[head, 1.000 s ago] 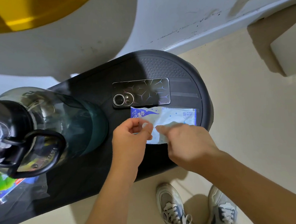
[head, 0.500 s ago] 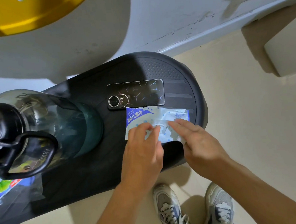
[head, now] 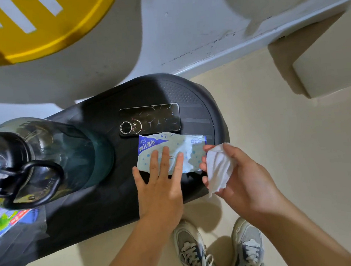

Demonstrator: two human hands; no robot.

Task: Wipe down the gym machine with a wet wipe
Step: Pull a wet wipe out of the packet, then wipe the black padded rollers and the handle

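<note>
1. The wet wipe, white and crumpled, is pinched in the right hand. Its long axis runs far to near, just off the right end of the packet.
2. The left hand presses the packet flat with straight, spread fingers.
3. The packet lies left to right on the black platform, beside and parallel to a phone.
4. A bottle crowds the left; the platform's rounded right edge borders bare floor.
5. White Chinese characters sit on the packet's blue band.

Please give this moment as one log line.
left hand: presses wipe packet flat | right hand: holds wet wipe | wiping: not started
</note>
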